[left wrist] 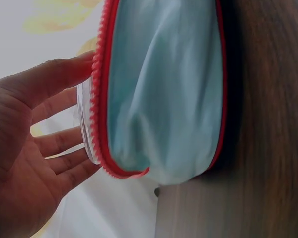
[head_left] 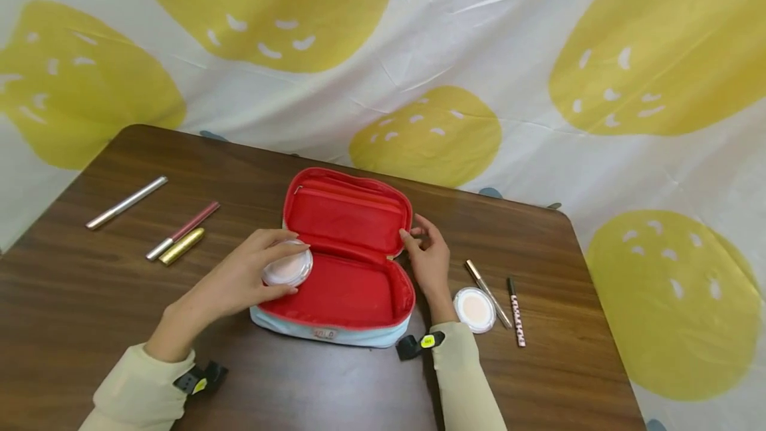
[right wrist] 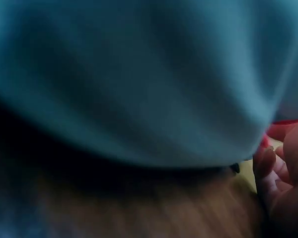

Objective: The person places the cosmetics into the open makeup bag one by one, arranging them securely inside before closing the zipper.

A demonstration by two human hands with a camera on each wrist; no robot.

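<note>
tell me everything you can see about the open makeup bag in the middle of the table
The makeup bag is a soft, fabric-looking pouch, pale blue outside with a red lining and red zipper edge. It lies unzipped on the brown table, lid propped back and upright, showing an inner pocket. Its base compartment looks empty. The left hand holds a round compact over its left rim; the right hand touches the lid's right edge. A small label sits on its front wall.

Round white plastic compact (head_left: pixel 288 269): held at open pouch's left rim. Light-blue fabric pouch, red lining (head_left: pixel 341 288): unzipped, lid upright, table centre.
</note>
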